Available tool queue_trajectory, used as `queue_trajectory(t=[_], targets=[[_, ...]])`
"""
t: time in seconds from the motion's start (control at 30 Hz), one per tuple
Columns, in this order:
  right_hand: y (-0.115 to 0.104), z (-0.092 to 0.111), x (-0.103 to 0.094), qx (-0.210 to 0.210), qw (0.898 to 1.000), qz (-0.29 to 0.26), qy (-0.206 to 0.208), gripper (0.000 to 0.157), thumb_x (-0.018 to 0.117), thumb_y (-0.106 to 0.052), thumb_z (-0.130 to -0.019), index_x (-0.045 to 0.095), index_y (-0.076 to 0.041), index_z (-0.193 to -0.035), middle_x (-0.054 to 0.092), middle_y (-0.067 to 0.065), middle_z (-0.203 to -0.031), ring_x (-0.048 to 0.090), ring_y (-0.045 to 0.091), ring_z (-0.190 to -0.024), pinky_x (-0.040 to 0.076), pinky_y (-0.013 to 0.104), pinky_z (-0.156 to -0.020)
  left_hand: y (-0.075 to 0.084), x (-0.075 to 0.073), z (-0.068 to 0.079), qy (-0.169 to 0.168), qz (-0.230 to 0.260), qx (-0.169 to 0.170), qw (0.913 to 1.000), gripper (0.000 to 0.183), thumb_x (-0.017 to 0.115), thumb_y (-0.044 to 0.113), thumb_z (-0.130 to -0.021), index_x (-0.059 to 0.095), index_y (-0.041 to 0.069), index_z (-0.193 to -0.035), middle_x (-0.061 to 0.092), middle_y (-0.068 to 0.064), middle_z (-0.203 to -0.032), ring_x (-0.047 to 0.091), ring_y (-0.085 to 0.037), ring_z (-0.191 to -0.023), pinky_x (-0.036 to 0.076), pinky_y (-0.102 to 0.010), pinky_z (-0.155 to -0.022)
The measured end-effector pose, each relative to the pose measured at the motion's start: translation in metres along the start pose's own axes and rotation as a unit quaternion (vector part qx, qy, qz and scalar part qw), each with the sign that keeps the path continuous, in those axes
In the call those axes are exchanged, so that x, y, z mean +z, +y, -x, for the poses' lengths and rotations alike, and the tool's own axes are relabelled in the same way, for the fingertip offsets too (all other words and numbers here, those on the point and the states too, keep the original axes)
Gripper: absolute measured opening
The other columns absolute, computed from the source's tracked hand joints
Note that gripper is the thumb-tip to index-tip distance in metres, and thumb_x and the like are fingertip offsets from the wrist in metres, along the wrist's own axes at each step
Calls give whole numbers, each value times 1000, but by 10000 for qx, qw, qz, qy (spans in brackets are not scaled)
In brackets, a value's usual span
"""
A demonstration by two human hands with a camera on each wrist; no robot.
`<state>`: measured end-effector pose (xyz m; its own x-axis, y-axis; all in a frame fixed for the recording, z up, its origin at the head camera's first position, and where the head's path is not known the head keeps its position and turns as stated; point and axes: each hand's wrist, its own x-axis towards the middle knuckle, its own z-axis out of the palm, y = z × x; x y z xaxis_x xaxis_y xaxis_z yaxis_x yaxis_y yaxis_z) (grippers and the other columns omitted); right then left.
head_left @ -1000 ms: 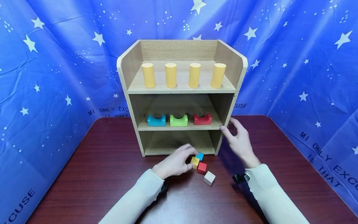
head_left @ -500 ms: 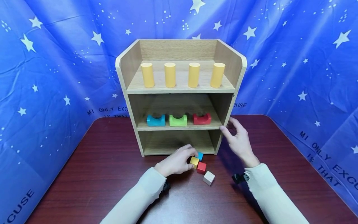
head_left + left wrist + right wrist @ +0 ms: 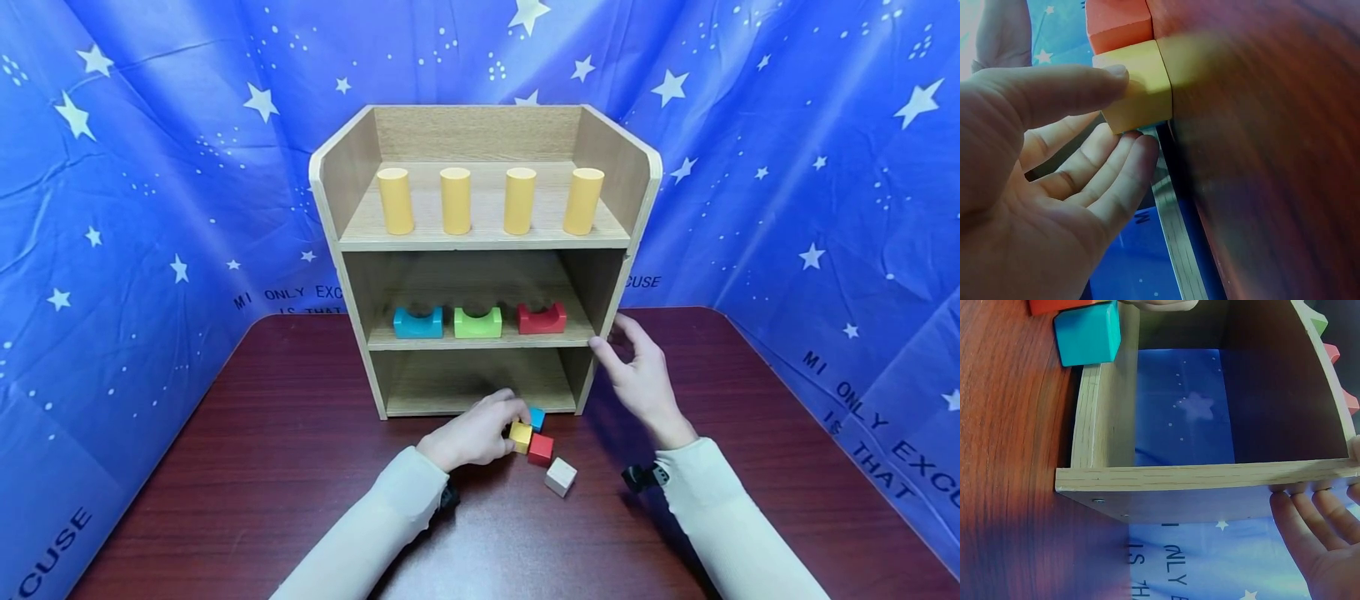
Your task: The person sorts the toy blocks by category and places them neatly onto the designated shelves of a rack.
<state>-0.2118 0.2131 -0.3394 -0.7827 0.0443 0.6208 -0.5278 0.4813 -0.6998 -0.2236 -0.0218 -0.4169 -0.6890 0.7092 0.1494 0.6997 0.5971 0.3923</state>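
My left hand (image 3: 474, 432) pinches a yellow cube (image 3: 521, 439) on the dark wooden table, just before the small shelf (image 3: 480, 244). In the left wrist view my thumb lies on one face of the yellow cube (image 3: 1138, 103); a fingertip behind it is hidden. Touching or close beside it are a red cube (image 3: 541, 451) and a blue cube (image 3: 537, 418). A white cube (image 3: 561, 477) lies apart, nearer me. My right hand (image 3: 643, 385) holds the shelf's right side panel, thumb at the front edge, fingers against the outer face (image 3: 1210, 500).
Several yellow cylinders (image 3: 456, 202) stand upright along the top board. On the middle board sit a blue (image 3: 418, 323), a green (image 3: 477, 323) and a red arch block (image 3: 542, 319), hollows upward. A blue starry curtain (image 3: 187, 167) surrounds the table (image 3: 285, 433).
My left hand has closed in on the yellow cube and shifted slightly right. The cube has moved a little towards me, away from the blue one. My right hand stays on the shelf.
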Motion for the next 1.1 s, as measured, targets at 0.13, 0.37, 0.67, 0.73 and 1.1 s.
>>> queue_trajectory(t=[0.13, 0.37, 0.67, 0.73, 1.1], targets=[[0, 0, 0, -9, 10000, 29, 6, 37, 65, -1, -87, 57, 7, -122, 64, 23, -102, 58, 12, -89, 45, 10, -75, -1, -2, 2, -90, 62, -109, 9999, 31, 75, 11, -80, 61, 15, -107, 50, 5, -97, 47, -9, -85, 42, -23, -80], [-1, 1, -1, -15, 10000, 50, 4, 37, 65, -1, -87, 56, 7, -122, 64, 23, -102, 59, 15, -89, 45, 10, -75, -3, -4, 6, -112, 19, -110, 9999, 32, 76, 13, -75, 63, 15, -104, 50, 3, -94, 48, -10, -83, 42, -23, -76], [-1, 0, -1, 22, 10000, -6, -40, 38, 64, -1, -88, 56, 6, -124, 64, 23, -105, 59, 16, -91, 46, 12, -76, 1, -4, 6, -397, -66, -342, 9986, 37, 73, 12, -78, 61, 17, -112, 55, -2, -123, 40, -25, -131, 37, -34, -103], [-1, 0, -1, 25, 10000, -31, -42, 38, 64, -1, -88, 56, 7, -124, 63, 23, -105, 59, 17, -91, 46, 13, -76, 1, -4, 6, -425, -97, -330, 9985, 37, 72, 10, -78, 61, 17, -113, 56, -1, -123, 40, -24, -131, 36, -34, -104], [0, 0, -1, -16, 10000, -45, -38, 38, 64, -1, -88, 56, 7, -124, 63, 23, -104, 59, 15, -90, 46, 11, -76, 0, -3, 7, -438, -58, -303, 9986, 37, 71, 8, -77, 60, 17, -111, 58, -3, -121, 40, -25, -132, 36, -34, -105]])
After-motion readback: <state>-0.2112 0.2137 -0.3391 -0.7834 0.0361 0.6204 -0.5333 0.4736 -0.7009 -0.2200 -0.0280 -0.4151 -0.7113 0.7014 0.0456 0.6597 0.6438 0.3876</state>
